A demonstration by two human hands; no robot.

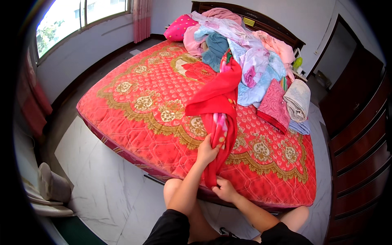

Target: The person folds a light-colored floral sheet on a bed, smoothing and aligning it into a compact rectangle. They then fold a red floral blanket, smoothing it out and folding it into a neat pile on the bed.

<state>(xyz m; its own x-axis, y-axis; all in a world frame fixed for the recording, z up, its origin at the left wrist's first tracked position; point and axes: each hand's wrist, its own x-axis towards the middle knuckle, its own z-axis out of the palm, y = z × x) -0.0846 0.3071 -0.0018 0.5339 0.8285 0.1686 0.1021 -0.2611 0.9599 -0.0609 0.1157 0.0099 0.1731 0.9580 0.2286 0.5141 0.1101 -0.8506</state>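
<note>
A red blanket [220, 92] with a pink flower pattern on one face lies bunched lengthwise over the bed, its narrow end reaching the near edge. Partway up that strip, my left hand [207, 151] is closed on the blanket's left side. At the near end, by the mattress edge, my right hand [223, 188] grips the blanket's corner. The fingertips of both hands are partly hidden in the fabric. Beneath it is the mattress [134, 110], red with gold ornaments.
Crumpled bedding [249, 57] in pink, blue and white heaps by the headboard [241, 12], beside a pink dotted pillow [180, 27]. Folded pink cloth [272, 108] and a rolled pale towel [298, 100] lie at the right edge. A grey bin-like object [53, 183] stands left; a wardrobe [359, 171] stands right.
</note>
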